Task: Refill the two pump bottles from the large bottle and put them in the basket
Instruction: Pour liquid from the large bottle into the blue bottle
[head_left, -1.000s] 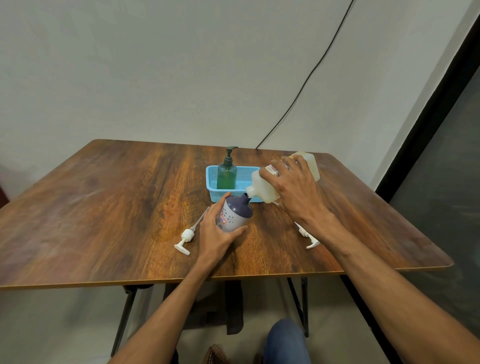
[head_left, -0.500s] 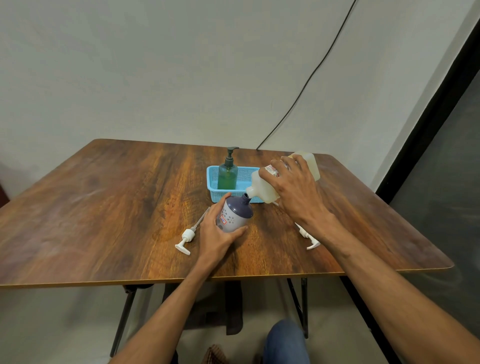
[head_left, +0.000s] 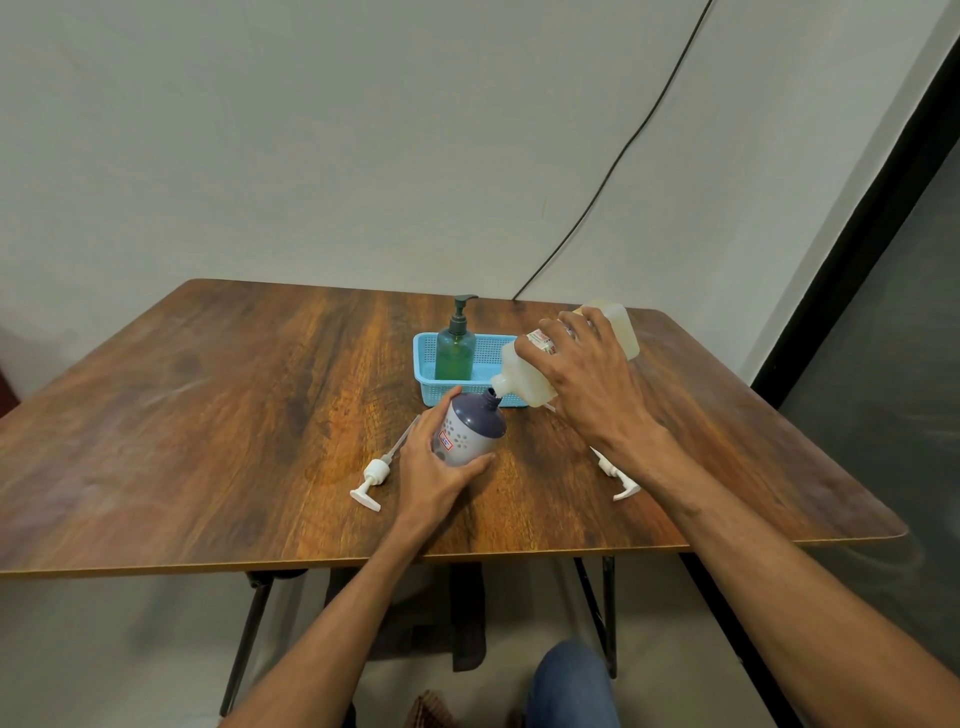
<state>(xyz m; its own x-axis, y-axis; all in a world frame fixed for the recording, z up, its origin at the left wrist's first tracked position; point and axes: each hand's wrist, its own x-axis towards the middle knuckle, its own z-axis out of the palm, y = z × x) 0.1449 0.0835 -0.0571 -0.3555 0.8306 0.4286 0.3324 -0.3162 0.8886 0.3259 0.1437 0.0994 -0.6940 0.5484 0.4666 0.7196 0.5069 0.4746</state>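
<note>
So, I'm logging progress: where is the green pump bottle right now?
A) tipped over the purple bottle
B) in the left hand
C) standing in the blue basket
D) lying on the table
C: the green pump bottle stands upright inside the blue basket, while the left hand grips the purple bottle.

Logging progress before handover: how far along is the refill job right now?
Looks done: the green pump bottle stands, pump fitted, in the blue plastic basket. In hand: the left hand grips the tilted purple bottle while the right hand tips the large translucent bottle, spout at its mouth. Left: fit a loose white pump lying on the wooden table, then basket it.
</note>
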